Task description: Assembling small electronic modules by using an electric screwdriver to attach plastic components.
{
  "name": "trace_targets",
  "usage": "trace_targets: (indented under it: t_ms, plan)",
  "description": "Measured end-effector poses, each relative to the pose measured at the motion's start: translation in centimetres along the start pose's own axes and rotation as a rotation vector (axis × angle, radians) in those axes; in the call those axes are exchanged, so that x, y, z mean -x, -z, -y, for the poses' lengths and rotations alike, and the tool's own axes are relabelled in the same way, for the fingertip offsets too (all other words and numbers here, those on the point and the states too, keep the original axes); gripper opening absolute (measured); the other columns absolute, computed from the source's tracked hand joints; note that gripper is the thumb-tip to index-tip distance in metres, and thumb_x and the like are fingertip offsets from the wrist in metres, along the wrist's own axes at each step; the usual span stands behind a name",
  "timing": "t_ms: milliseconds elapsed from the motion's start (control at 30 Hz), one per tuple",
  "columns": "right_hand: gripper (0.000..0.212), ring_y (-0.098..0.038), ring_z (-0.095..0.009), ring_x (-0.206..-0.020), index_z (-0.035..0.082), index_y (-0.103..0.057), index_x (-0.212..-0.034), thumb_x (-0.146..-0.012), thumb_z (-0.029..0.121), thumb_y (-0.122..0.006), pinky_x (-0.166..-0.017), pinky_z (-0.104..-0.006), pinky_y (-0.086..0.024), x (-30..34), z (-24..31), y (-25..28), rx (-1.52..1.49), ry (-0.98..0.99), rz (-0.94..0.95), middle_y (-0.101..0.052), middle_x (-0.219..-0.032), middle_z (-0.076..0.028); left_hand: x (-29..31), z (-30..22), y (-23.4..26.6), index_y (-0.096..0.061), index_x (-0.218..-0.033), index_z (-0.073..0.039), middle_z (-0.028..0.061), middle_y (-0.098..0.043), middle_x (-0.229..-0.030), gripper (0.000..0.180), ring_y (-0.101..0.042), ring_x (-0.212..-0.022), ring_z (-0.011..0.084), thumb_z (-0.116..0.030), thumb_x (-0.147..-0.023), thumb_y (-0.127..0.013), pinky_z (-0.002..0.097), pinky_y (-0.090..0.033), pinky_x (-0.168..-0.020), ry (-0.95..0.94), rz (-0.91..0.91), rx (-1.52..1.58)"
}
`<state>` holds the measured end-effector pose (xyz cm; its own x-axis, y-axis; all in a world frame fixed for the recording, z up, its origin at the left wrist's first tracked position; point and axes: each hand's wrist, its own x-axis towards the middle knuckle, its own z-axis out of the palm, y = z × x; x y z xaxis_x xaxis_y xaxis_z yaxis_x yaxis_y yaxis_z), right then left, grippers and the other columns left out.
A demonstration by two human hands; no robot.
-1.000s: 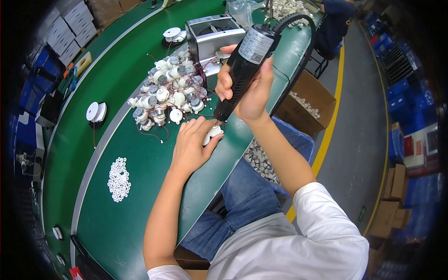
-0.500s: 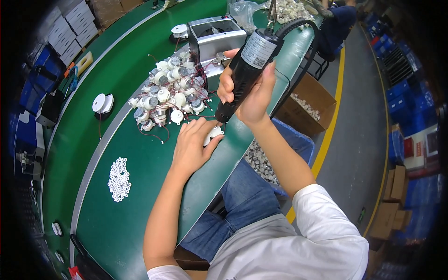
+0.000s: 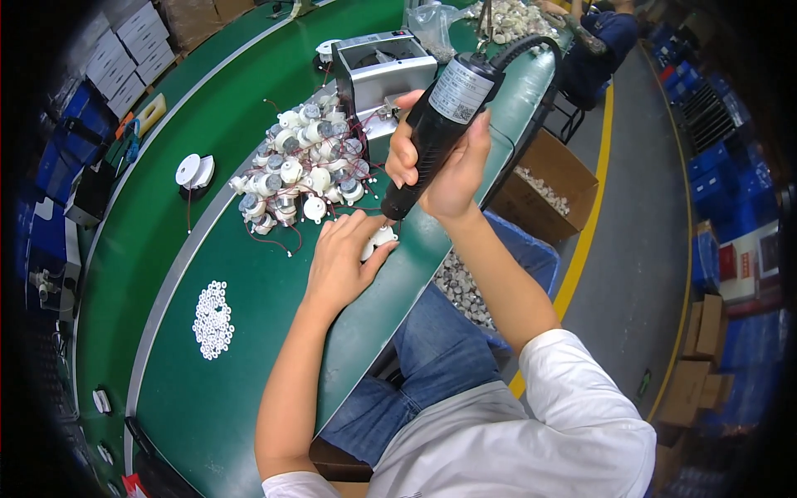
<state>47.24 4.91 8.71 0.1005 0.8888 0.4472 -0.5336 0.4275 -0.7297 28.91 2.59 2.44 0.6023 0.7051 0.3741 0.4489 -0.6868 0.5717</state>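
My right hand point(image 3: 452, 166) is wrapped round a black electric screwdriver point(image 3: 436, 129), tilted with its tip down and hung from a hook at its top end. Its nose meets a small white plastic part point(image 3: 381, 238) on the green bench. My left hand point(image 3: 340, 256) pins that part down, fingers on its far side and thumb on its near side. The bit itself is hidden by the fingers. Just beyond my left hand lies a heap of small white-and-grey motors point(image 3: 303, 162) with thin dark red wires. White ring-shaped pieces point(image 3: 213, 321) lie in a flat pile to the left.
A silver machine point(image 3: 386, 79) stands behind the heap. White round parts point(image 3: 195, 172) ride on the green conveyor point(image 3: 154, 224) along the left. A cardboard box point(image 3: 548, 178) and a blue-lined bin point(image 3: 523, 257) stand right of the bench. Another person point(image 3: 602, 50) sits at the far end.
The round parts on the conveyor have shifted a little. The far person has leaned further into view. My hands and the screwdriver have hardly moved.
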Motion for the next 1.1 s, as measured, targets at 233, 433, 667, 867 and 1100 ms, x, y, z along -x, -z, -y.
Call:
trace_targets:
  t_ms: [233, 433, 667, 867, 1100]
  plan:
    - [0.097, -0.042, -0.009, -0.045, 0.002, -0.052, -0.102, -0.090, 0.095, -0.027, -0.042, -0.0266, -0.039, -1.0, -0.3, 1.0, -0.121, -0.074, 0.233, -0.050, -0.063, -0.003, 0.0, 0.2, -0.1, -0.071, -0.110, -0.002, 0.0109, -0.061, -0.091, 0.032, -0.059, -0.087, 0.0314, -0.023, -0.087, -0.081, 0.0407, -0.041, -0.078, 0.033, -0.007, 0.016]
    - [0.100, -0.045, -0.009, -0.046, 0.001, -0.054, -0.106, -0.090, 0.095, -0.023, -0.046, -0.0260, -0.042, -1.1, 0.1, 0.2, -0.012, -0.140, 0.142, -0.052, -0.064, -0.003, -0.2, 0.0, -0.3, -0.071, -0.109, -0.003, 0.0115, -0.062, -0.091, 0.031, -0.060, -0.086, 0.0323, -0.024, -0.088, -0.080, 0.0406, -0.042, -0.079, 0.017, -0.001, -0.001]
    - [0.091, -0.050, -0.009, -0.051, -0.001, -0.057, -0.130, -0.102, 0.077, -0.020, -0.050, -0.0261, -0.042, -1.0, 0.0, -2.6, 0.260, -0.047, 0.144, -0.057, -0.065, -0.003, 0.2, 0.4, -0.4, -0.072, -0.110, -0.003, 0.0105, -0.064, -0.092, 0.033, -0.061, -0.088, 0.0297, -0.027, -0.089, -0.079, 0.0412, -0.043, -0.078, -0.016, -0.021, -0.061]
    - [0.071, -0.049, -0.008, -0.048, -0.003, -0.068, -0.115, -0.102, 0.060, -0.038, -0.048, -0.0244, -0.040, -1.2, -0.4, -3.1, 0.159, -0.032, 0.020, -0.058, -0.061, -0.004, 0.0, 0.3, -0.4, -0.071, -0.114, -0.002, 0.0121, -0.071, -0.105, 0.033, -0.064, -0.094, 0.0320, -0.021, -0.088, -0.080, 0.0411, -0.044, -0.083, 0.018, 0.022, -0.050]
    - [0.071, -0.050, -0.010, -0.051, -0.001, -0.061, -0.110, -0.102, 0.064, -0.032, -0.051, -0.0262, -0.042, -0.7, -0.4, -4.2, 0.361, -0.011, 0.030, -0.058, -0.065, -0.006, 0.3, 0.9, -0.7, -0.072, -0.106, -0.003, 0.0105, -0.069, -0.097, 0.031, -0.063, -0.089, 0.0306, -0.025, -0.086, -0.081, 0.0412, -0.044, -0.079, -0.005, -0.032, -0.025]
